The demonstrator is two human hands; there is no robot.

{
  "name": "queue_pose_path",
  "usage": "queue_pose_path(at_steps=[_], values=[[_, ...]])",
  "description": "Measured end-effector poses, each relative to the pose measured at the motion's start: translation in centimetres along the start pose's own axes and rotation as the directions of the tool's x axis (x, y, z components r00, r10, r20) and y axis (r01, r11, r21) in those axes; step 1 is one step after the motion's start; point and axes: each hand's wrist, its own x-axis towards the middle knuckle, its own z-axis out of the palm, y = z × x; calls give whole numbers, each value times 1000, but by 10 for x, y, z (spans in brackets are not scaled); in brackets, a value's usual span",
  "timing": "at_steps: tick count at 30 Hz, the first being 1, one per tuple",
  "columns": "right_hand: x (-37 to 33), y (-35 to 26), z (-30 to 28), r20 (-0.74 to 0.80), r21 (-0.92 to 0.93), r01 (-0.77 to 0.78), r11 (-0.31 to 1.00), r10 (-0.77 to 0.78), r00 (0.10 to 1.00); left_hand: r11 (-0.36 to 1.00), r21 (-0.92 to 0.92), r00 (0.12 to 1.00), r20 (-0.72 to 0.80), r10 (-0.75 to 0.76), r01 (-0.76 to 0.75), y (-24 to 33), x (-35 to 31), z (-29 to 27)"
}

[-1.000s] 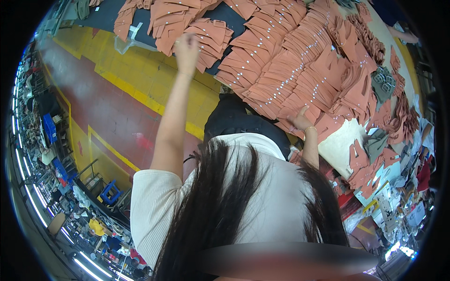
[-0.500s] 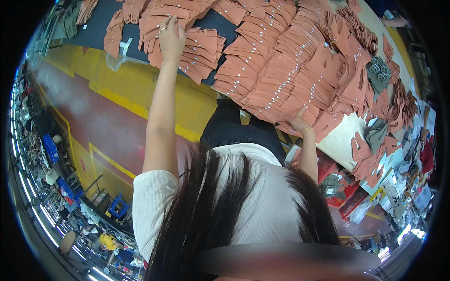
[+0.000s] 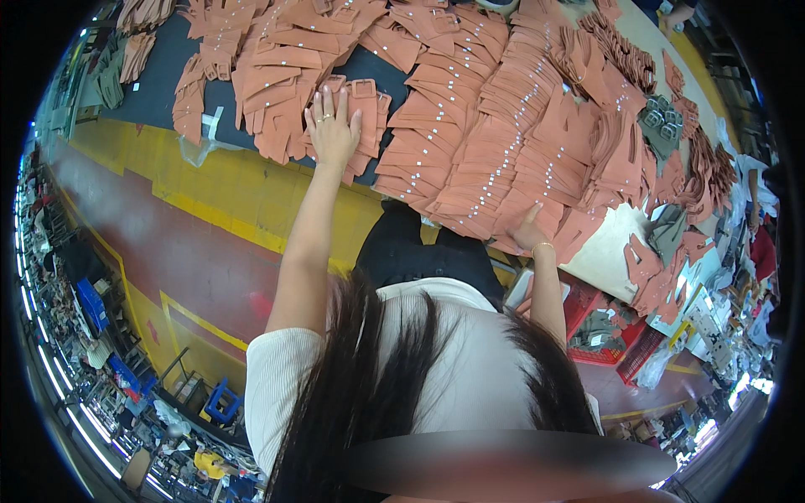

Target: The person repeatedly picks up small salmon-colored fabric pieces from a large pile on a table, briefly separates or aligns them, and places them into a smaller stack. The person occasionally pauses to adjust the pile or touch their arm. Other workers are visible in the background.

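Note:
My left hand (image 3: 334, 138) lies palm down with spread fingers on a small batch of overlapping salmon-coloured cut fabric pieces (image 3: 367, 113). These pieces bear small white stickers and some have squarish openings at one end. My right hand (image 3: 528, 231) rests at the near edge of the long overlapping salmon rows (image 3: 470, 155), one finger stretched out over the fabric. Nothing shows in its grasp, though its other fingers are partly hidden. Another group of salmon pieces (image 3: 272, 80) spreads just left of my left hand.
A dark mat (image 3: 163, 67) covers the table's left part. Green pieces (image 3: 662, 126) lie among the salmon stacks at right. Red crates (image 3: 594, 356) stand below the table's right end. Clear plastic (image 3: 198, 149) hangs off the front edge. Another person's hand (image 3: 677, 15) shows at far right.
My left hand has moved right and nearer, from the left group of salmon pieces onto the smaller batch, and its fingers have spread. My right hand stays at nearly the same place on the fabric.

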Motion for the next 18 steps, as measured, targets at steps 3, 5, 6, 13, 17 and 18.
queue_pose_path(at_steps=[3, 5, 6, 13, 17, 18], values=[[-17, -10, -26, -193, -232, 51, 971, -97, 976, 992, -55, 992, -64, 108, -112, -7, 3, 4], [-32, -32, -51, -350, -249, 129, 960, -214, 912, 991, -65, 992, -48, 114, -117, -9, 4, 3], [-36, -51, -61, -447, -186, 192, 964, -257, 857, 991, -75, 994, -41, 103, -106, -9, 4, 3], [23, -254, -78, -410, 352, 715, 604, -587, 698, 994, -89, 998, 5, 68, -68, -4, 8, -7], [73, -345, -63, -260, 827, 413, 382, -393, 882, 978, -206, 995, 86, 40, -22, -1, 16, -25], [82, -358, -62, -248, 861, 365, 354, -334, 909, 965, -264, 995, 93, 29, -3, 0, 19, -30]])
